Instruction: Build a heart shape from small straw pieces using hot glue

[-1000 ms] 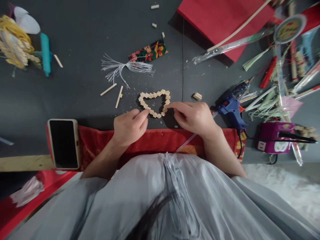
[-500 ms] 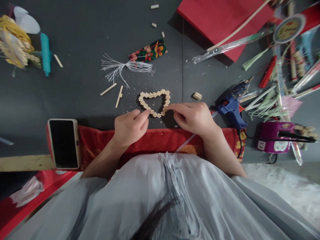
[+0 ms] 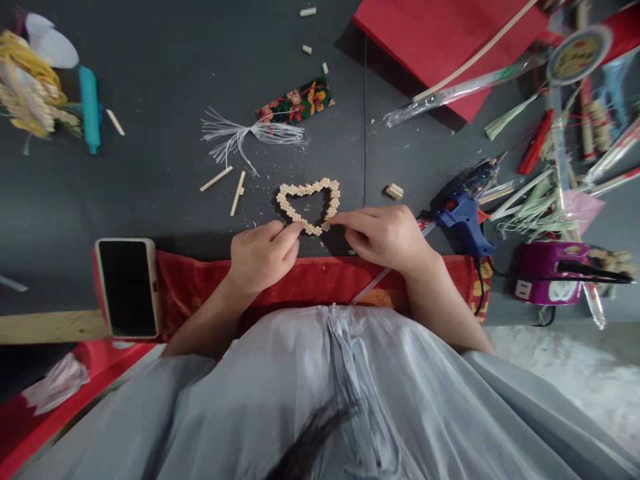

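Note:
A heart-shaped ring of small pale pieces (image 3: pixel 333 193) lies on the dark grey table, its point towards me. My left hand (image 3: pixel 265 257) is closed at its lower left side, with thumb and index finger on the edge of the ring. From the right, my right hand (image 3: pixel 387 239) touches the lower right side with its index fingertip, the other fingers curled under. Both hands pinch at the ring's edge. Left of the heart are thin pale sticks (image 3: pixel 239 193), and a short bundle of sticks (image 3: pixel 395 192) rests to its right.
A blue glue gun (image 3: pixel 463 217) and a purple power block (image 3: pixel 550 273) are at the right. A phone (image 3: pixel 127 287) lies left on a red cloth (image 3: pixel 200 273). Beyond the heart are white strands (image 3: pixel 277 135), a floral strip (image 3: pixel 297 102) and a red sheet (image 3: pixel 440 47).
My left hand has shifted very slightly right along the heart's edge. My right hand's fingertip is slightly nearer the table edge. The heart has stayed in place.

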`<state>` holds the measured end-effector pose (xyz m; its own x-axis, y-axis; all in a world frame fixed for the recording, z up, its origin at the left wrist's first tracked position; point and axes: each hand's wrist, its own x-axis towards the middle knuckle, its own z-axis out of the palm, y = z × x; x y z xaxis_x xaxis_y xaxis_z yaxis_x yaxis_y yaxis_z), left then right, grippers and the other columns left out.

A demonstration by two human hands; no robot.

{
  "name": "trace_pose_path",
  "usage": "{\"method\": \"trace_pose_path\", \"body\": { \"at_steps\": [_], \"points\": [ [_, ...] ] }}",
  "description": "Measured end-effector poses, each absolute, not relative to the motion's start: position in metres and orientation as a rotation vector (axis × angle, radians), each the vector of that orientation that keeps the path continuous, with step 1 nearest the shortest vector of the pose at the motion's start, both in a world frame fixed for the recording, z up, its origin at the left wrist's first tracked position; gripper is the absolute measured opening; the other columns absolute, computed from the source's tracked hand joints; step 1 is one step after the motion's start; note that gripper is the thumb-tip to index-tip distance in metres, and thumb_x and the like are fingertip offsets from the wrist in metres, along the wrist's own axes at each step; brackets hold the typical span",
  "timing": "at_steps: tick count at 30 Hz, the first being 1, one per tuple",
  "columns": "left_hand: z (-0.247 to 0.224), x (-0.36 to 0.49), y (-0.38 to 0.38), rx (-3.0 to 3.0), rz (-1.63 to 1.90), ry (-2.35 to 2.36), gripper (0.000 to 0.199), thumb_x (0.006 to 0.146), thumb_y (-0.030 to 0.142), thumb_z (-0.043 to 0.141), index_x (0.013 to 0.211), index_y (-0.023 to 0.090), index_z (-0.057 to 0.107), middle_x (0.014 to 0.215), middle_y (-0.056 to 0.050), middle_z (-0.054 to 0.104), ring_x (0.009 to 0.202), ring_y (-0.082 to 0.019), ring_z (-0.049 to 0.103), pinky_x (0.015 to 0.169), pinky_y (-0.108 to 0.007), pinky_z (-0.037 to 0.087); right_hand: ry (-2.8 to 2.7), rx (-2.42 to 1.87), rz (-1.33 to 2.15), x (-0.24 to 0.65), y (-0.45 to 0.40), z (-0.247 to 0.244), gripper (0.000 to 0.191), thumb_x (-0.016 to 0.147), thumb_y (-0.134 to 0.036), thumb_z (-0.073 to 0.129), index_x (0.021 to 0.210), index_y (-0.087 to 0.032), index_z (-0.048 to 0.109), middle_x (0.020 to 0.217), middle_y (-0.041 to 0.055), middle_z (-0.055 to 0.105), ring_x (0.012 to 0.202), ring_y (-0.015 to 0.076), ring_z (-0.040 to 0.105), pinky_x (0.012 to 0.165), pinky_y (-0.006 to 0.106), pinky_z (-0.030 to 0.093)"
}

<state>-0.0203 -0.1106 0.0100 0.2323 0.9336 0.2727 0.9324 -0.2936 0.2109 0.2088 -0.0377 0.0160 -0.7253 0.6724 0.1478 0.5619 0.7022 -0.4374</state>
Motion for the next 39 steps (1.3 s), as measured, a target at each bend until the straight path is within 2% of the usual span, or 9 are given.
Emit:
{"method": "trace_pose_path", "body": {
  "at_steps": [7, 12, 15, 18, 23, 28, 32, 36, 39],
  "points": [
    [0.01, -0.021, -0.112, 2.523, 0.493, 1.807, 0.031, 0.089, 0.016, 0.051, 0.099, 0.029, 0.078, 0.055, 0.002, 0.052, 0.055, -0.011, 0.056, 0.055, -0.026, 0.033, -2.618, -0.927, 0.623, 0.208, -0.037, 0.018, 0.038, 0.088, -0.014, 0.046, 0.109, -0.023, 0.076, 0.08, 0.0022, 0.076, 0.063, 0.012, 0.062, 0.055, 0.026, 0.034],
    [0.01, -0.019, -0.111, 2.596, 0.644, 1.761, 0.029, 0.087, 0.014, 0.052, 0.097, 0.025, 0.077, 0.055, 0.003, 0.058, 0.051, -0.011, 0.056, 0.053, -0.027, 0.034, -2.636, -0.889, 0.627, 0.208, -0.037, 0.019, 0.038, 0.088, -0.013, 0.045, 0.11, -0.021, 0.075, 0.081, 0.002, 0.077, 0.062, 0.0115, 0.063, 0.055, 0.025, 0.033],
    [0.011, -0.016, -0.11, 2.558, 0.666, 1.747, 0.029, 0.087, 0.013, 0.053, 0.104, 0.021, 0.075, 0.058, 0.003, 0.064, 0.051, -0.011, 0.059, 0.054, -0.026, 0.037, -2.594, -0.901, 0.647, 0.209, -0.037, 0.019, 0.035, 0.087, -0.015, 0.049, 0.109, -0.021, 0.075, 0.085, 0.0032, 0.078, 0.065, 0.0125, 0.065, 0.056, 0.025, 0.035],
    [0.013, -0.013, -0.108, 2.42, 0.524, 1.739, 0.029, 0.091, 0.022, 0.052, 0.109, 0.019, 0.074, 0.055, 0.003, 0.063, 0.051, -0.011, 0.06, 0.054, -0.025, 0.038, -2.587, -0.949, 0.664, 0.21, -0.036, 0.023, 0.03, 0.088, -0.02, 0.05, 0.105, -0.022, 0.075, 0.084, 0.0031, 0.078, 0.067, 0.0137, 0.066, 0.057, 0.025, 0.037],
    [0.015, -0.008, -0.106, 2.284, 0.419, 1.715, 0.034, 0.091, 0.029, 0.049, 0.111, 0.018, 0.074, 0.053, 0.001, 0.062, 0.053, -0.012, 0.06, 0.054, -0.025, 0.038, -2.648, -1.179, 0.539, 0.216, -0.034, 0.04, 0.024, 0.091, -0.025, 0.049, 0.088, -0.021, 0.073, 0.074, 0.0031, 0.073, 0.063, 0.0148, 0.062, 0.057, 0.027, 0.034],
    [0.013, -0.005, -0.106, 2.278, 0.411, 1.755, 0.034, 0.09, 0.029, 0.049, 0.11, 0.02, 0.074, 0.058, 0.001, 0.066, 0.055, -0.013, 0.062, 0.057, -0.025, 0.04, -2.712, -1.383, 0.471, 0.235, -0.038, 0.058, 0.017, 0.089, -0.029, 0.055, 0.08, -0.022, 0.067, 0.065, 0.0015, 0.065, 0.058, 0.0151, 0.056, 0.054, 0.028, 0.028],
    [0.009, -0.006, -0.107, 2.338, 0.456, 1.769, 0.032, 0.089, 0.027, 0.051, 0.108, 0.021, 0.075, 0.055, 0.002, 0.065, 0.053, -0.013, 0.062, 0.058, -0.025, 0.042, -2.53, -1.671, 0.315, 0.259, -0.045, 0.07, 0.016, 0.088, -0.033, 0.063, 0.076, -0.022, 0.062, 0.07, 0.003, 0.064, 0.061, 0.0168, 0.056, 0.055, 0.029, 0.031],
    [0.006, -0.007, -0.106, 2.424, 0.559, 1.763, 0.028, 0.089, 0.026, 0.052, 0.105, 0.021, 0.075, 0.055, 0.002, 0.065, 0.051, -0.012, 0.061, 0.055, -0.025, 0.041, -2.349, -1.912, 0.153, 0.29, -0.055, 0.07, 0.014, 0.086, -0.037, 0.069, 0.09, -0.026, 0.064, 0.08, 0.0081, 0.066, 0.072, 0.0252, 0.06, 0.059, 0.035, 0.039],
    [0.005, -0.007, -0.105, 2.414, 0.53, 1.797, 0.028, 0.089, 0.028, 0.053, 0.104, 0.022, 0.075, 0.052, 0.003, 0.064, 0.05, -0.013, 0.06, 0.054, -0.026, 0.04, -2.325, -1.96, 0.043, 0.311, -0.062, 0.055, 0.027, 0.088, -0.041, 0.064, 0.11, -0.024, 0.064, 0.091, 0.0128, 0.066, 0.084, 0.0324, 0.062, 0.068, 0.041, 0.044]
  ]
}}
